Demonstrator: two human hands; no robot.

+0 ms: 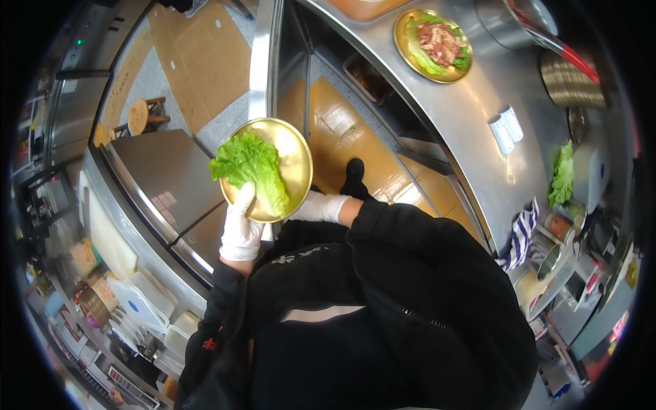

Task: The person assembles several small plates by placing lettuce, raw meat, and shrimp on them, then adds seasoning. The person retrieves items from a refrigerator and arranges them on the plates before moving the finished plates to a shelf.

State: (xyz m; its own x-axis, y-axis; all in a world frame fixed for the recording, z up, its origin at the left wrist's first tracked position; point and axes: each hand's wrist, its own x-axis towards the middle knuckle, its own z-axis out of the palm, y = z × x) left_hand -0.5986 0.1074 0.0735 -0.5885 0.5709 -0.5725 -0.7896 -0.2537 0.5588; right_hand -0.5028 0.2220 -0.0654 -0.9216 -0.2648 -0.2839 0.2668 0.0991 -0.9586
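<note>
My left hand [241,231], in a white glove, grips the lower rim of a round gold plate [294,152]. The thumb lies over the rim against a green lettuce leaf [251,164], and the other fingers are hidden beneath. The leaf covers the plate's left half and hangs past its edge. My right hand [316,207], also gloved, sits at the plate's lower right, partly behind it, so its fingers are out of sight. On the steel counter [478,157] to the right stands another gold plate [403,49] bearing lettuce and pieces of raw-looking meat [439,44].
Two small white rolls [506,128] lie on the right counter. Beyond them are a metal pot [499,27], a red-handled tool [579,63], stacked gold dishes [570,78], loose lettuce [563,174] and a striped cloth [523,236]. A wooden stool [138,117] stands at left; white trays [140,301] sit lower left.
</note>
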